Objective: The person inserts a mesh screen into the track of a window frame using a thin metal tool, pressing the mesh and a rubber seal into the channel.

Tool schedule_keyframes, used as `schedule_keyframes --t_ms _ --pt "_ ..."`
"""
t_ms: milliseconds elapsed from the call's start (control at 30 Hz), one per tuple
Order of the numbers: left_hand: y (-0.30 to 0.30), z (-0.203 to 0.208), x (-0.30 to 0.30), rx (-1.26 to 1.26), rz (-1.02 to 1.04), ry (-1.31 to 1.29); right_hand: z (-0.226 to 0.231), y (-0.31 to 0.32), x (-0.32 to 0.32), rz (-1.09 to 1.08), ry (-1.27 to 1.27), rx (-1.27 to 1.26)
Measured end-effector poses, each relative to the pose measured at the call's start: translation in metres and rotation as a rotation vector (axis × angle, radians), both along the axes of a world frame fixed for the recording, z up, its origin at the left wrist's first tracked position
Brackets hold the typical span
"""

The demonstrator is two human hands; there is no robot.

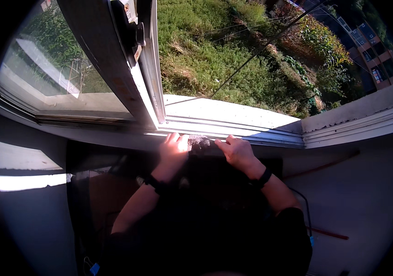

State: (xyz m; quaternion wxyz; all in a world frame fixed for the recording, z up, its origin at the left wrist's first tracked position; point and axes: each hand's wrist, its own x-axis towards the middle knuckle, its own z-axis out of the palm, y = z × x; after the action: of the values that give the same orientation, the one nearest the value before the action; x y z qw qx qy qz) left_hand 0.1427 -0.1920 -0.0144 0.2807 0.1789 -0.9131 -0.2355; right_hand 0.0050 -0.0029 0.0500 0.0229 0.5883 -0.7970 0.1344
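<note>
My left hand [173, 151] is at the inner edge of the window sill, its fingers closed on a crumpled, grey-brown piece that looks like a rag [199, 142]. To its right, my right hand [238, 152] is curled like a fist, with thumb and forefinger pointing toward the rag's right end. Whether it pinches a bit of the rag or something small cannot be made out. Just beyond both hands runs the white sliding-window track [233, 131], brightly sunlit. A dark band sits on each wrist.
A sliding window sash [109, 60] with a dark latch [136, 34] stands on the left, its glass further left. Outside the opening lie green growth [205, 55], a cable and a building [373, 55]. Below the sill are dark surfaces and a reddish rod [323, 164].
</note>
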Motion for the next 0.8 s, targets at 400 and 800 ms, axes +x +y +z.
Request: schedule_keyframes --t_ms 400,800 --pt "-0.068 -0.004 0.067 0.195 0.334 0.060 -0.008 -0.137 0.066 0.336 0.442 -0.028" --pt "-0.166 -0.004 0.139 0.392 0.608 0.186 -0.014 -0.278 0.151 0.396 0.496 -0.002"
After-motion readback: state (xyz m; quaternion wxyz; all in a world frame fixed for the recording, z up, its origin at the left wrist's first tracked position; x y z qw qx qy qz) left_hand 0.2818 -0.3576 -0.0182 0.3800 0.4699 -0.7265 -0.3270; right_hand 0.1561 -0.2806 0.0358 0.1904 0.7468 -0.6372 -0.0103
